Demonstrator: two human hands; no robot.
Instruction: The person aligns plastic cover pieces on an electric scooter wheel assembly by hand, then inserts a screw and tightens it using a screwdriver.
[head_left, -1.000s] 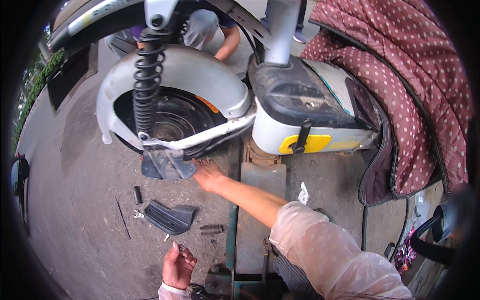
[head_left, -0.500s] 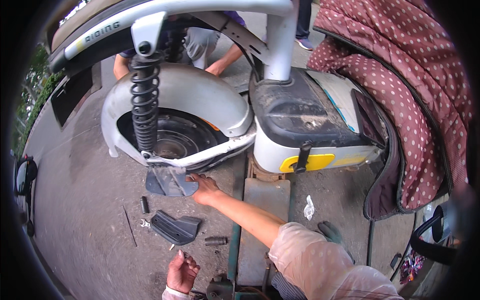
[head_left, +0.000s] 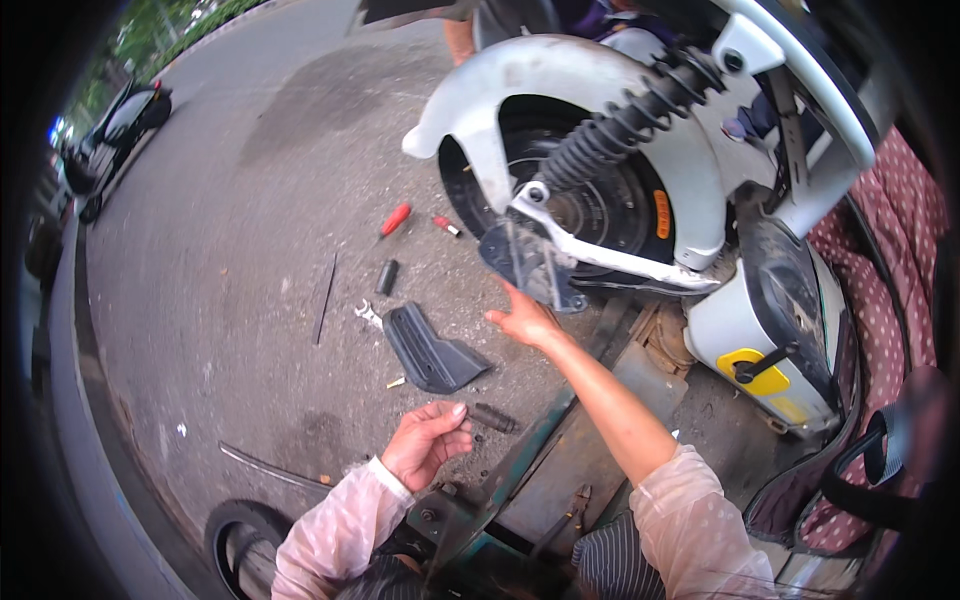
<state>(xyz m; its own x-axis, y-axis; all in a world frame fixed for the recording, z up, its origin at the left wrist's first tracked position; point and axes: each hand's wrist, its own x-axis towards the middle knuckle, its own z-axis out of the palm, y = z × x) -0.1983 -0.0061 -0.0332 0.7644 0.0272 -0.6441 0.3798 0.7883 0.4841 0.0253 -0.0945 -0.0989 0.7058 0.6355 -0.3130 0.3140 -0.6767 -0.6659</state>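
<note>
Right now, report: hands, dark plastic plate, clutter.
Right hand beside dark plastic plate, contact unclear. Left hand half-curled, contents unclear. Plate below black coil spring. Angled black plastic cover on ground nearby.

Left fingers (head_left: 456, 441) now nearer black cylinder (head_left: 492, 418); tyre (head_left: 250, 511) newly visible.
</note>
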